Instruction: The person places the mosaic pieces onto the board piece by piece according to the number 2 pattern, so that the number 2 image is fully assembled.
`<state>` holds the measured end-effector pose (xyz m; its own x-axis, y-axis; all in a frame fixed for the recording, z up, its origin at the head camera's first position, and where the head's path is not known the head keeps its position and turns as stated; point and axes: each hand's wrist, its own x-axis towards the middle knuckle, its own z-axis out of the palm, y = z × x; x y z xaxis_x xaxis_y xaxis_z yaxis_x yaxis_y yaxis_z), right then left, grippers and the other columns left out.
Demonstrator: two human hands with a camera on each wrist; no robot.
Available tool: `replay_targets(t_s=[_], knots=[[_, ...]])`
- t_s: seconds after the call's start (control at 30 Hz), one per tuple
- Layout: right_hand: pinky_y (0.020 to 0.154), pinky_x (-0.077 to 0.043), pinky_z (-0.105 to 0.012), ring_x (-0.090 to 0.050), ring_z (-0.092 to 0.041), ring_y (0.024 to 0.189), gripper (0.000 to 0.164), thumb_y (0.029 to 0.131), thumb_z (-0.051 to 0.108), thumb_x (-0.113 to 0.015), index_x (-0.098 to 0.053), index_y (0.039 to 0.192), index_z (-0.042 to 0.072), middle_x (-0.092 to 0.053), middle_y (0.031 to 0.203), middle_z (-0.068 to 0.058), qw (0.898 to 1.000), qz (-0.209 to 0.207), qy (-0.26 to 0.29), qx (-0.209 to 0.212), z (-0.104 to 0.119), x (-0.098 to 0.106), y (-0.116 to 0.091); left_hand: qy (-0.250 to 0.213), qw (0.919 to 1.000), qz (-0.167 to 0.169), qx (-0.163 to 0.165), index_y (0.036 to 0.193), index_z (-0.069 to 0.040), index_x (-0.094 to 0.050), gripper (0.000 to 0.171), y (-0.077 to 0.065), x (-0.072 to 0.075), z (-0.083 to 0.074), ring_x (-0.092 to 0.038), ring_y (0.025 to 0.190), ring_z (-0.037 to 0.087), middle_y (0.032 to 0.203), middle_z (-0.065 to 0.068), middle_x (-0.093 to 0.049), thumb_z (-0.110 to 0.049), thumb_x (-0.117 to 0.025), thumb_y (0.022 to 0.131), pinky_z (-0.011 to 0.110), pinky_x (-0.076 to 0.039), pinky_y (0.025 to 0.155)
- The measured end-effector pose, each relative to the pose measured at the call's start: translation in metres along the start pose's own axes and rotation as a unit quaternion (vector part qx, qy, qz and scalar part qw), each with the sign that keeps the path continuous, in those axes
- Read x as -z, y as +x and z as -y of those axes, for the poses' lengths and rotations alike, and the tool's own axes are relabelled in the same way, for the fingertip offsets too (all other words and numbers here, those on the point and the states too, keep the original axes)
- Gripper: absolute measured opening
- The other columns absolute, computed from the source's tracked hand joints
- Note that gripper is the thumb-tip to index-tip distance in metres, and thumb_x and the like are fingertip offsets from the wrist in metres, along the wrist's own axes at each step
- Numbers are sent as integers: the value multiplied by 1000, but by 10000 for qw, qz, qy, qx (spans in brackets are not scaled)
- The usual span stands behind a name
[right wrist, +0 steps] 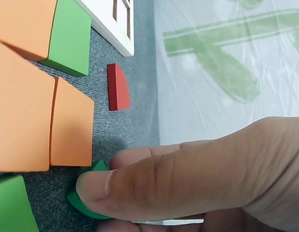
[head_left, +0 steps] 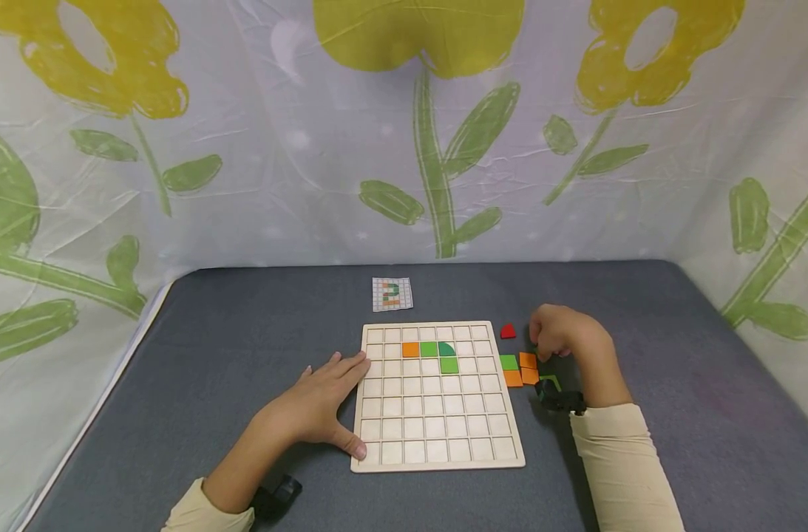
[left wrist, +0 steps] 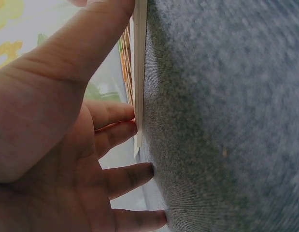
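Observation:
My left hand [head_left: 313, 403] rests at the left edge of a wooden grid board [head_left: 413, 427], with fingers spread and the thumb on its near left corner. Set in the grid are an orange square [head_left: 411, 349], two light green squares [head_left: 429, 349] and a dark green quarter-round tile [head_left: 446, 348]. To the right of the board, my right hand [head_left: 570, 332] pinches a dark green block [right wrist: 84, 205] with a curved edge, low over the cloth. The thumb covers much of that block in the right wrist view.
Between board and right hand lie several orange blocks [head_left: 528, 360] and a light green one [head_left: 508, 362]. A red quarter-round block [head_left: 508, 332] lies beyond them. Behind the board is a printed pattern card [head_left: 392, 294]. Another light green block [right wrist: 13, 205] sits near my right wrist.

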<state>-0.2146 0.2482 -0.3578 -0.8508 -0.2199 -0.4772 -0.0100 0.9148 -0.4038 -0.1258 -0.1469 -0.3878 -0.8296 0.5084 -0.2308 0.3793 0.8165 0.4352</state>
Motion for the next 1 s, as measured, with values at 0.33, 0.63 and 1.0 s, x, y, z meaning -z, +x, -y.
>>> replay_targets(t_s=[0.33, 0.63, 1.0], knots=[[72, -57, -40, -67, -24, 78, 17, 82, -6, -73, -69, 99, -6, -65, 99, -15, 9989, 125, 426, 142, -8, 4, -5, 31, 10000, -40, -69, 157, -6, -33, 130, 0, 0, 1, -19, 148, 43, 163, 11, -27, -63, -89, 54, 75, -18, 106], [67, -58, -37, -65, -22, 70, 14, 81, -13, -65, -72, 90, -4, -67, 90, -12, 9956, 104, 852, 376, -15, 8, -8, 63, 10000, 44, 19, 157, -7, -33, 131, 0, -1, 1, -18, 149, 41, 163, 10, -26, -64, -89, 54, 74, -17, 107], [70, -58, -38, -68, -21, 74, 9, 87, -8, -65, -72, 91, -6, -70, 85, -7, 9891, 83, 1255, 769, -19, 12, -10, 30, 10000, 16, -35, 157, -6, -33, 131, 0, 1, -1, -18, 148, 43, 163, 11, -26, -63, -89, 54, 75, -17, 106]])
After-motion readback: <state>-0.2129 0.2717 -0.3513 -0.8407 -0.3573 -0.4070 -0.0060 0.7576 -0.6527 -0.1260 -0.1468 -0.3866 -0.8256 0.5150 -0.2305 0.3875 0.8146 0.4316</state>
